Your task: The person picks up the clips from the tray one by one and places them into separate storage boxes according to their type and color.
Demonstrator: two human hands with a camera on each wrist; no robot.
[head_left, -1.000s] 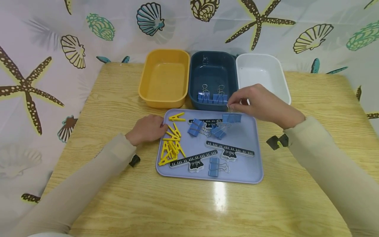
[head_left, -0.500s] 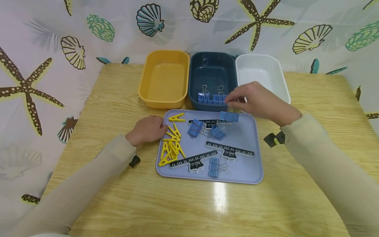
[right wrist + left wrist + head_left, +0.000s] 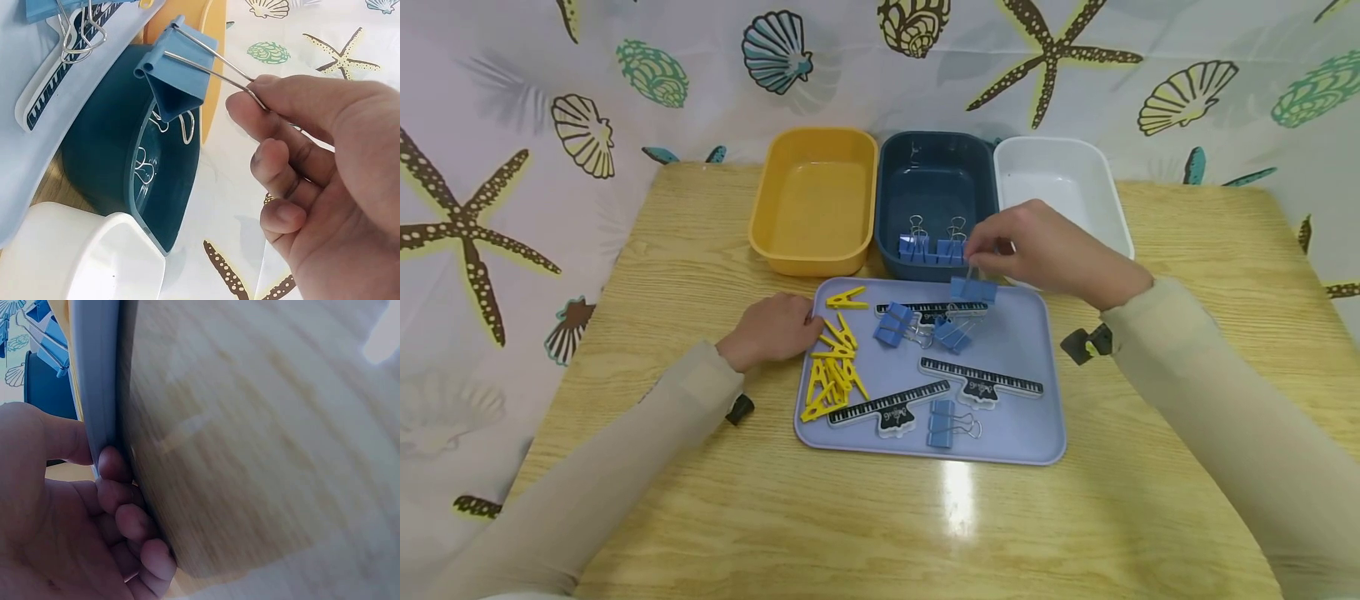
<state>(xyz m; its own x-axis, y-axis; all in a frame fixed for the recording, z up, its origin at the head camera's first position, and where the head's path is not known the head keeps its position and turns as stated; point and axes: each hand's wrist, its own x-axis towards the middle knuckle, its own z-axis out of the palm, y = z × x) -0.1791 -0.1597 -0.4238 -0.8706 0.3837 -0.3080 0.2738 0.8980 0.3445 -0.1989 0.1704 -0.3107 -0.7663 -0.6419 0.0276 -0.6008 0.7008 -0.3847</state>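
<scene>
My right hand [image 3: 1048, 254] pinches the wire handle of a blue binder clip [image 3: 973, 290] between thumb and fingertips. The clip [image 3: 181, 69] hangs over the tray's back edge, just in front of the dark blue bin [image 3: 936, 192]. My left hand [image 3: 777, 329] grips the left rim of the lavender tray [image 3: 1011, 433]; in the left wrist view its thumb and fingers lie on either side of the rim. On the tray lie yellow clothespins [image 3: 838, 372], black-and-white piano-key clips [image 3: 981, 379] and more blue binder clips [image 3: 893, 323]. Two blue binder clips [image 3: 951, 252] stand inside the dark blue bin.
A yellow bin [image 3: 820, 204] stands left of the dark blue one, a white bin [image 3: 1056, 187] to its right. All three sit side by side behind the tray on the wooden table [image 3: 760, 517]. A shell-patterned cloth [image 3: 865, 83] hangs behind them.
My right hand has moved slightly left and back, carrying the binder clip from above the tray's back right toward the dark blue bin. The left hand has stayed on the tray rim.
</scene>
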